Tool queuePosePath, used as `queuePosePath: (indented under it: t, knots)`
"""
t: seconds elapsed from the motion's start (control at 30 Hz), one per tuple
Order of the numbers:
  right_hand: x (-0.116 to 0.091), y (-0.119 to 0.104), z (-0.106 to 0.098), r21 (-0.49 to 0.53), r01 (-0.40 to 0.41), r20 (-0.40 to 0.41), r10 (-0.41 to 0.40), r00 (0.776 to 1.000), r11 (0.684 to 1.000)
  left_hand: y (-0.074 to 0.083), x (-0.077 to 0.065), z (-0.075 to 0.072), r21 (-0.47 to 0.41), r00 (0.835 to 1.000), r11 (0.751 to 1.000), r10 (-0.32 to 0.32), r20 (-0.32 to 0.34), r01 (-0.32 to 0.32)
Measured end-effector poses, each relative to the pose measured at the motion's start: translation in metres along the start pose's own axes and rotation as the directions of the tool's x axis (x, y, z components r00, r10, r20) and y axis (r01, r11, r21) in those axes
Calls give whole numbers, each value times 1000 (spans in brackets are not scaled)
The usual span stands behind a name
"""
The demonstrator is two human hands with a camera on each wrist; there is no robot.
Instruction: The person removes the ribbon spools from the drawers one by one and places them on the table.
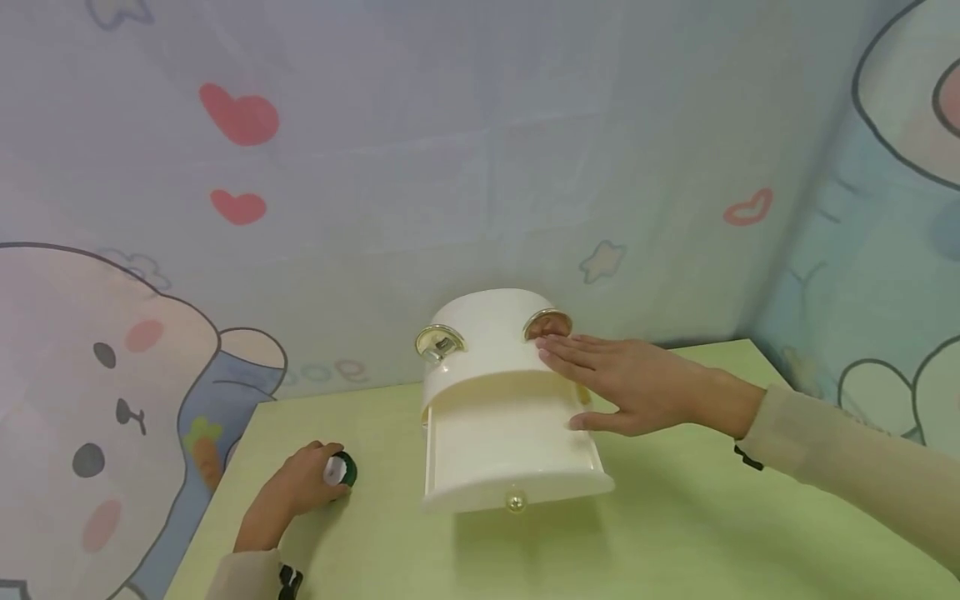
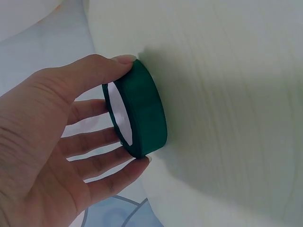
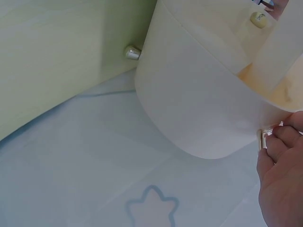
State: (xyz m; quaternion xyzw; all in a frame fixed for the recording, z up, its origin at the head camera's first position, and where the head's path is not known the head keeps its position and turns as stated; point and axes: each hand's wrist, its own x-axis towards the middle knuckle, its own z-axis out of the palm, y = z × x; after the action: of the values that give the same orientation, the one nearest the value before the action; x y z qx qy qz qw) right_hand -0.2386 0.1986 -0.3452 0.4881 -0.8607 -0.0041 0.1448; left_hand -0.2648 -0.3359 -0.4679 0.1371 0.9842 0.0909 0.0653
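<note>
My left hand grips a roll of dark green ribbon with a white core, thumb on one side and fingers on the other, at the left of the table. A rounded white storage box stands in the middle, and its drawer is pulled out toward me, with no contents visible inside. My right hand lies with straight fingers at the box's upper right, fingertips by the gold-rimmed ear. In the right wrist view, its fingers are at the gold rim; exact contact is partly hidden.
A second gold-rimmed ear sticks up on the box's left. The drawer front carries a gold knob. Under everything is a pale green table, with a cartoon-printed cloth backdrop behind it and at the right.
</note>
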Motion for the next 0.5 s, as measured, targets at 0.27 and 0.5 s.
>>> queuePosePath:
  t: [0.27, 0.5]
  knots:
    - [0, 1, 1, -17, 19, -13, -19, 1000, 1000, -6, -1, 0, -34, 1000, 999, -16, 15, 16]
    - [0, 1, 1, -26, 22, -1, -22, 1000, 999, -6, -3, 1, -52, 999, 998, -26, 18, 27]
